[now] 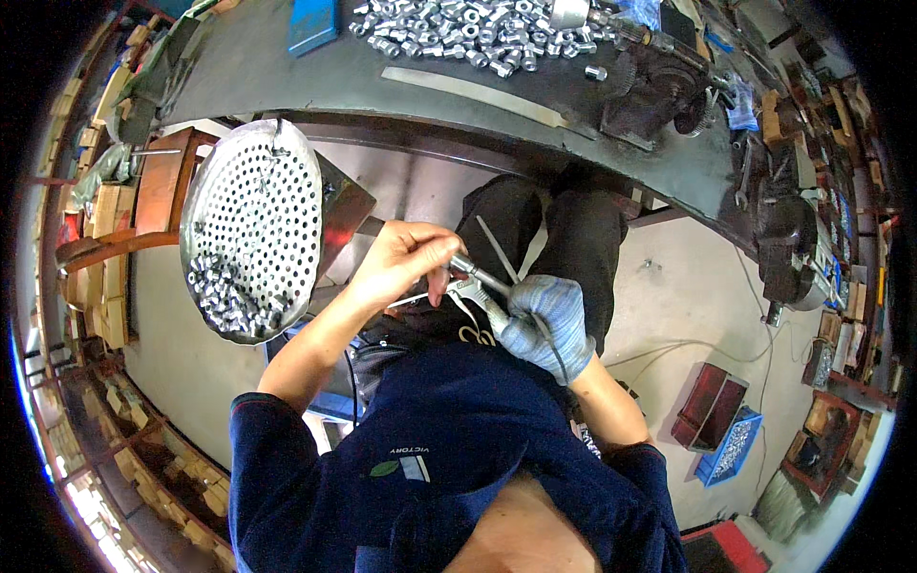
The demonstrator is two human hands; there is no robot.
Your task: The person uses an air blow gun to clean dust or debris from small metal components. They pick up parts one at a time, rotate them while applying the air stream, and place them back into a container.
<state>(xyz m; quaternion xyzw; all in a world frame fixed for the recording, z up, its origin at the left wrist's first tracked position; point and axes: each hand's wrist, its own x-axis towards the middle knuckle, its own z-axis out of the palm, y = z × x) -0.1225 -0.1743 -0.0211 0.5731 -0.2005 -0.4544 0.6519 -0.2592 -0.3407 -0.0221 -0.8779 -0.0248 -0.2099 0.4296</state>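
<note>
My bare left hand (406, 258) has its thumb and fingers pinched together at the left end of a shiny metal rod (490, 279). What sits between those fingertips is mostly hidden. In a grey-blue knit glove, my right hand (546, 325) is wrapped round the rod's other end, above my lap. Just below the rod is a silver tool with curved prongs (466, 294), its kind unclear and partly covered by the glove. A thin pale strip (497, 246) slants over my dark trousers, running down to the glove.
A perforated metal pan (258, 210) with small metal fittings stands left. On the bench (287, 91) lie a heap of metal nuts (473, 33), a flat metal bar (468, 94) and a blue box (313, 26); a dark machine (659, 91) stands right. Bins (731, 449) and cables occupy the right floor.
</note>
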